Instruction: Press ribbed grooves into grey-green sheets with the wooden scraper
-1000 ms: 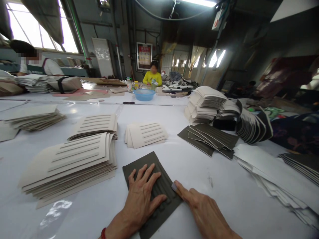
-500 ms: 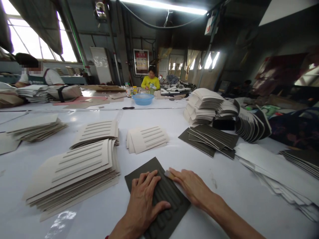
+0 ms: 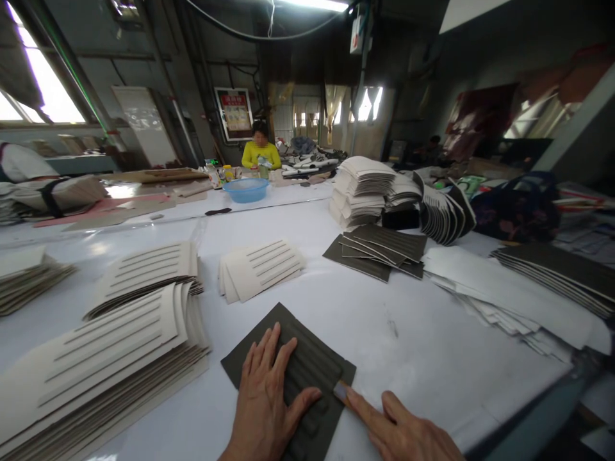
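A dark grey-green sheet with raised parallel ridges (image 3: 312,346) lies on the white table, turned at an angle. My left hand (image 3: 269,390) rests flat on it with fingers spread, covering its left middle part. In my right hand (image 3: 394,422) is a small flat tool (image 3: 341,390), pinched between the fingers, its pale tip touching the sheet near the right edge. The lower end of the sheet runs out of the frame.
Cream ridged panels are stacked at left (image 3: 110,346), with a smaller fan (image 3: 262,266) ahead. Dark panels (image 3: 379,250), white sheets (image 3: 490,288) and a cream stack (image 3: 362,186) stand right. A blue basin (image 3: 246,190) and a person in yellow (image 3: 261,153) are beyond.
My right hand has moved with the tool down along the sheet's right side, toward me. My left hand stays flat on the sheet. The view has turned to the right.
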The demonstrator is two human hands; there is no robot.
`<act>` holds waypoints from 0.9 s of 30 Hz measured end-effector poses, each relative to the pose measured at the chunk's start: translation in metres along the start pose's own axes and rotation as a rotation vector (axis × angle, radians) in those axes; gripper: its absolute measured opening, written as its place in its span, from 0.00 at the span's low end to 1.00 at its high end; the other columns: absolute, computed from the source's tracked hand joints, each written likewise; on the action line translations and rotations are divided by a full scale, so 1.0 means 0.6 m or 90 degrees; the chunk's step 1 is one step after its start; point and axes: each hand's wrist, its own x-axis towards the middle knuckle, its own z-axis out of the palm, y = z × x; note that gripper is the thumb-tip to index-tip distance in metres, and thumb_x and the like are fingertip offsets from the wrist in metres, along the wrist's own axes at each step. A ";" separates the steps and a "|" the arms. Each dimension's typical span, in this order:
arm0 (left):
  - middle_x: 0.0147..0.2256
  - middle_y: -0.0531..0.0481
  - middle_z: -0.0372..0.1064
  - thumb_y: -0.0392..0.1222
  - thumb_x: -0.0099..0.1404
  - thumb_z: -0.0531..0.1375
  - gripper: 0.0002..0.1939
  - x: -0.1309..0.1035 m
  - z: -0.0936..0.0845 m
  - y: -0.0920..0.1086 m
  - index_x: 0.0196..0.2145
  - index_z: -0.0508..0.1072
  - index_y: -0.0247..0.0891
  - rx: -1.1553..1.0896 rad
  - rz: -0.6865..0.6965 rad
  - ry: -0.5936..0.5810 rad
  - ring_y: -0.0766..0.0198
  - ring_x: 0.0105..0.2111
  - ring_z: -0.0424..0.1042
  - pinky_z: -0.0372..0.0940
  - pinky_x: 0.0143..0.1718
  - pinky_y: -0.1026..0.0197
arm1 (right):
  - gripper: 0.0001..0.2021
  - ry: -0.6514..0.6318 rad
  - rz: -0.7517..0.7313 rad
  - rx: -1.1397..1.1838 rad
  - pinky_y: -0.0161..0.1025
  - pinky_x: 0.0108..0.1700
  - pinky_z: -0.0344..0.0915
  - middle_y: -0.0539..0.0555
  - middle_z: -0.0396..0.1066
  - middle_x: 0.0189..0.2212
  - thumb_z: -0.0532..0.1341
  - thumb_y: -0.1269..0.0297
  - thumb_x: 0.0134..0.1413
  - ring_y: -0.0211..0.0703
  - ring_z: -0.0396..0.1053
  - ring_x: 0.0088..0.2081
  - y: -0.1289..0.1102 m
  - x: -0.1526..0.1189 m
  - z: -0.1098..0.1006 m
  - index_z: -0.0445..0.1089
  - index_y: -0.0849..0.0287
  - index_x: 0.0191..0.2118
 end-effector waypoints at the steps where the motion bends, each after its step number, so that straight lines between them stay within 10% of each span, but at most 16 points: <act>1: 0.65 0.39 0.52 0.62 0.60 0.62 0.35 -0.001 0.002 0.000 0.59 0.62 0.43 0.000 0.001 0.002 0.41 0.63 0.55 0.55 0.60 0.35 | 0.36 -0.010 0.003 -0.005 0.36 0.19 0.64 0.55 0.72 0.35 0.49 0.77 0.59 0.43 0.72 0.20 -0.002 0.002 0.001 0.46 0.42 0.69; 14: 0.61 0.34 0.50 0.44 0.55 0.69 0.53 0.003 -0.008 0.016 0.66 0.39 0.40 -0.143 -0.058 0.059 0.40 0.62 0.52 0.56 0.60 0.35 | 0.43 -0.125 0.034 -0.070 0.39 0.40 0.69 0.60 0.72 0.45 0.67 0.77 0.38 0.51 0.73 0.41 -0.129 0.233 -0.080 0.57 0.60 0.64; 20: 0.59 0.32 0.54 0.51 0.49 0.73 0.59 0.001 0.008 0.013 0.66 0.42 0.34 -0.119 -0.114 0.107 0.37 0.60 0.55 0.58 0.58 0.33 | 0.36 -0.086 0.025 -0.056 0.37 0.37 0.68 0.58 0.73 0.44 0.62 0.74 0.49 0.47 0.73 0.37 -0.084 0.132 -0.063 0.57 0.53 0.65; 27: 0.63 0.30 0.54 0.68 0.53 0.65 0.48 -0.008 -0.010 -0.032 0.60 0.58 0.32 -0.037 0.009 -0.018 0.36 0.64 0.52 0.59 0.59 0.34 | 0.23 0.035 0.015 0.005 0.30 0.28 0.65 0.49 0.70 0.32 0.50 0.69 0.66 0.35 0.71 0.25 0.010 0.021 -0.083 0.63 0.39 0.61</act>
